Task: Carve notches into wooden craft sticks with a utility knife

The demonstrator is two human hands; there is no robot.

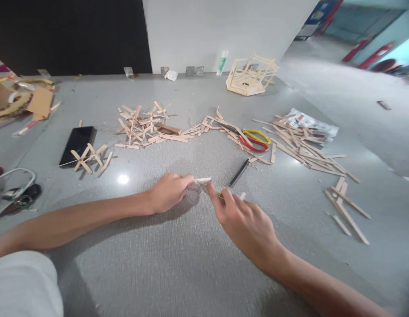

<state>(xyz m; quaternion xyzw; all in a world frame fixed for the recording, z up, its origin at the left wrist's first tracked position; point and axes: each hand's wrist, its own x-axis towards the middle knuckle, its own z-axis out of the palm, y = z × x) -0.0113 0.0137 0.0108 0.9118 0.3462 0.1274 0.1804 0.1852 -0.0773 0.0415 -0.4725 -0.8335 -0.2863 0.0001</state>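
Grey surface (141, 255) — stick (203, 180) lengthwise rightward

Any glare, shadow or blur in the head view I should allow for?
Head view: bright glare spot on the grey tabletop, left of the left hand; soft shadows beneath both forearms; right hand slightly blurred; background at upper right smeared.

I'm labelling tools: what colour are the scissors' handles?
One loop is yellow, the other loop red; best seen in the head view.
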